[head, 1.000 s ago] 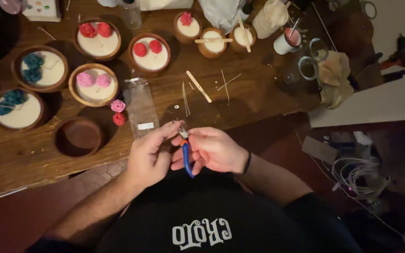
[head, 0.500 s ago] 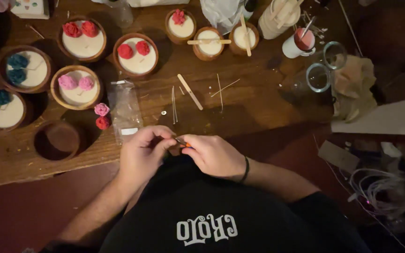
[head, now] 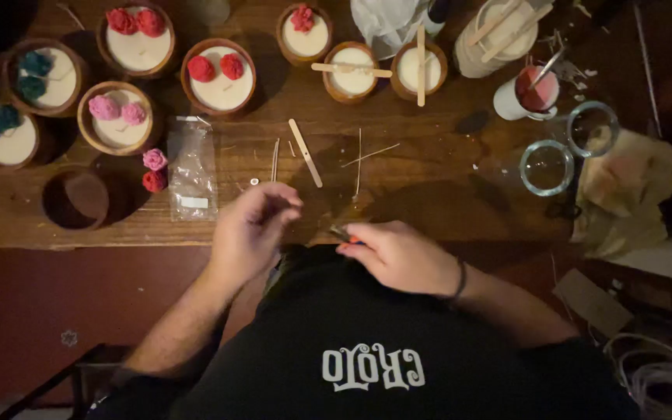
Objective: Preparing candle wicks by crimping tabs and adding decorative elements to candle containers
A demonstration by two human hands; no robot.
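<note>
My right hand (head: pixel 398 255) grips small pliers (head: pixel 344 234) at the front edge of the wooden table (head: pixel 429 187); only the metal jaws and an orange bit of handle show past my fingers. My left hand (head: pixel 252 227) is a short way to the left of the pliers, fingers pinched together near the table edge. Whether a thin wick is between those fingers I cannot tell. Loose wicks (head: pixel 358 159) and a flat wooden stick (head: pixel 305 152) lie on the table just beyond both hands.
Several wooden bowls of white wax with red (head: pixel 219 74), pink (head: pixel 117 117) and teal (head: pixel 40 74) wax roses fill the table's left and back. An empty wooden bowl (head: pixel 75 200), a clear plastic bag (head: pixel 191 167), two glass jars (head: pixel 547 166) and a white cup (head: pixel 524 95) stand around.
My hands have parted: the left moved left and up, the right moved right with the pliers, whose blue handle is now hidden. The view has shifted, so the table appears higher.
</note>
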